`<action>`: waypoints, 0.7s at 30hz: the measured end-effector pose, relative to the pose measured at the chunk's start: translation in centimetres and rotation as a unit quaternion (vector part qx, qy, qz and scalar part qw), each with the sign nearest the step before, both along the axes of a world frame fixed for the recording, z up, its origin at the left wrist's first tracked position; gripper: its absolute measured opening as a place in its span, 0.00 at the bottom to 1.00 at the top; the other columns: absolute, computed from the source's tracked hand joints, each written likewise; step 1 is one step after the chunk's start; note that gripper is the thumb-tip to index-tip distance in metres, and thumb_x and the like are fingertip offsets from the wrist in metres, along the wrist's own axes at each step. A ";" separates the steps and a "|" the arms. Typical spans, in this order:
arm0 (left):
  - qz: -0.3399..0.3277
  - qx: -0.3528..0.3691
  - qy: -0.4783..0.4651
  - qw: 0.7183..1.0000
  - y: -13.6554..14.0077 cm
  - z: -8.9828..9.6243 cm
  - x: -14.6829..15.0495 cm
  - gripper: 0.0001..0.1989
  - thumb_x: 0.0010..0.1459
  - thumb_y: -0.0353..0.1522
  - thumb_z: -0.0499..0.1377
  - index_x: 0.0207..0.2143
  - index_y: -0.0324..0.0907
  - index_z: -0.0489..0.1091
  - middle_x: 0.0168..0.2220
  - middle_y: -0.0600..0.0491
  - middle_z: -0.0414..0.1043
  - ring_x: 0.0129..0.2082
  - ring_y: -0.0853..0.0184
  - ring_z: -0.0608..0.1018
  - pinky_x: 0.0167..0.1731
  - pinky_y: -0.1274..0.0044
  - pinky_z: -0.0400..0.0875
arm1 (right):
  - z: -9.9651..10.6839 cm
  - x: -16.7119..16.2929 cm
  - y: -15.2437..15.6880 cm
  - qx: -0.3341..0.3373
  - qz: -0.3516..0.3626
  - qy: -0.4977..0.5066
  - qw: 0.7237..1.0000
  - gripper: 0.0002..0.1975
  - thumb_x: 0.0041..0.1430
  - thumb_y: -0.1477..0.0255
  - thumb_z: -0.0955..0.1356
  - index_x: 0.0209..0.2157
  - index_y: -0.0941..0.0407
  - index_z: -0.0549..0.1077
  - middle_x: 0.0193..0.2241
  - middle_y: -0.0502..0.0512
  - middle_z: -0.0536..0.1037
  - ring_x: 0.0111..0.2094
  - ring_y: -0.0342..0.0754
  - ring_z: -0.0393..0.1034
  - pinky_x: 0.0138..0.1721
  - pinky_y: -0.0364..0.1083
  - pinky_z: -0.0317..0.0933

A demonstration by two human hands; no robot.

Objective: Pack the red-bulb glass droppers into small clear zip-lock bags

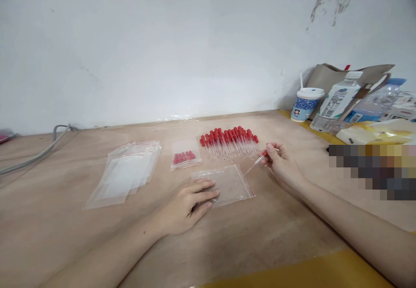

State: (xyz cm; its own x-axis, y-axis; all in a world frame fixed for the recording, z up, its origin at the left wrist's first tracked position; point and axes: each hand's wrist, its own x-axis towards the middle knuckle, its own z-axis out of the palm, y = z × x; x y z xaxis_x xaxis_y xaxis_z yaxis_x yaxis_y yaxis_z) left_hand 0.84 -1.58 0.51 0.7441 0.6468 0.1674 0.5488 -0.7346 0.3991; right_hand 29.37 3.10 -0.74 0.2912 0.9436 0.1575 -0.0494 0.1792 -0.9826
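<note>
My right hand (276, 162) pinches a glass dropper (259, 161) by its red rubber bulb. The dropper's thin tip points down and left, at the red-lined zip edge of a clear zip bag (227, 186); I cannot tell whether it is inside the opening. Fingers spread, my left hand (191, 203) lies flat on the left part of that bag. Behind it, a pile of red-bulbed droppers (229, 140) is spread in a row, tips toward me. Left of the pile sits another zip bag (186, 153) with several red bulbs showing in it.
Flat zip bags (130, 173) lie fanned out at the left. A grey cable (39, 154) runs along the far left. At the right stand a paper cup (305, 105), a water bottle (338, 101), a second bottle (373, 103) and a yellow-white packet (377, 132). A wall (146, 49) closes off the back.
</note>
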 end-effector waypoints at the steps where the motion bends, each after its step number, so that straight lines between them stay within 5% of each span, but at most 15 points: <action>1: -0.001 -0.001 -0.004 1.000 0.0 0.0 0.0 0.17 0.62 0.32 0.49 0.53 0.48 0.63 0.57 0.51 0.59 0.56 0.61 0.63 0.54 0.64 0.59 | 0.0 0.0 0.0 -0.004 0.003 0.002 1.000 0.21 0.46 0.53 0.67 0.33 0.52 0.57 0.25 0.48 0.70 0.20 0.40 0.62 0.21 0.41 0.58; 17: -0.004 0.014 -0.005 1.000 -0.1 0.2 0.2 0.18 0.61 0.31 0.49 0.53 0.47 0.63 0.56 0.50 0.60 0.56 0.61 0.63 0.54 0.64 0.60 | -0.7 0.1 -0.2 -0.059 0.060 0.086 0.993 0.14 0.51 0.61 0.67 0.30 0.52 0.58 0.27 0.48 0.72 0.23 0.42 0.69 0.30 0.46 0.68; 21: 0.011 0.004 -0.017 1.000 -0.2 0.3 0.3 0.23 0.60 0.31 0.50 0.58 0.47 0.55 0.59 0.50 0.54 0.57 0.60 0.61 0.54 0.64 0.59 | -0.6 0.1 -0.8 -0.110 0.144 0.099 0.978 0.10 0.52 0.64 0.66 0.29 0.54 0.61 0.31 0.53 0.75 0.27 0.43 0.71 0.35 0.47 0.68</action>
State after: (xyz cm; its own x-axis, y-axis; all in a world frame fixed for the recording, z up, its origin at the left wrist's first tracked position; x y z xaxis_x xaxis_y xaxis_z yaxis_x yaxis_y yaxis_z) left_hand 1.13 -1.78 0.81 0.7230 0.6617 0.1985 0.5511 -0.7257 0.4118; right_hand 29.44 2.29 -1.29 0.0129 0.9957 -0.0917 -0.2609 -0.0852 -0.9616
